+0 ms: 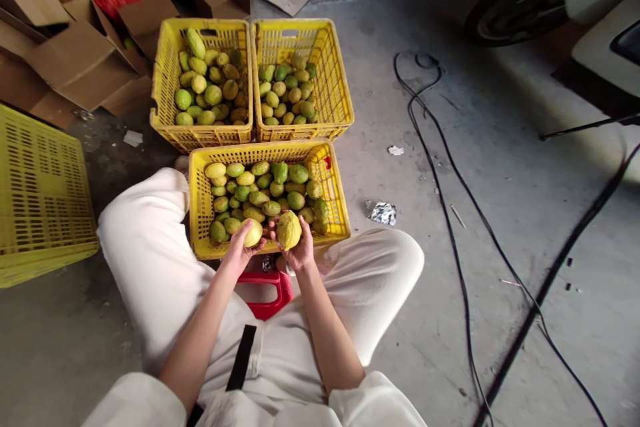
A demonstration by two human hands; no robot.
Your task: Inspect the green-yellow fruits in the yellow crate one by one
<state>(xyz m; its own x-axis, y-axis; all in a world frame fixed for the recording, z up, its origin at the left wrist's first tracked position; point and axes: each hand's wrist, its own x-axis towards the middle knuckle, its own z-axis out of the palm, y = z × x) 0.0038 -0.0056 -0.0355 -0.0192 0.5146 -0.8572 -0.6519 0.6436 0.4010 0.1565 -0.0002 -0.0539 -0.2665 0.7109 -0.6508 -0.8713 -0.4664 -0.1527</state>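
My left hand (241, 248) is closed around a smooth, pale yellow lemon (253, 233). In my right hand (302, 251) is a bumpy, deeper yellow lemon (289, 230), its pointed end toward me. Both hands are side by side over the near edge of a yellow plastic crate (345, 217) between my knees. Green and yellow lemons (260, 199) fill the bottom of that crate. Behind it stand two more yellow crates, a left one (165, 73) and a right one (337, 73), each partly filled with similar fruit.
A red stool (285, 293) shows between my legs. Another yellow crate (45, 200) stands at left, below cardboard boxes (80, 60). Black cables (445, 213) and crumpled foil (384, 213) lie on the floor at right, near a parked vehicle's wheel (520, 13).
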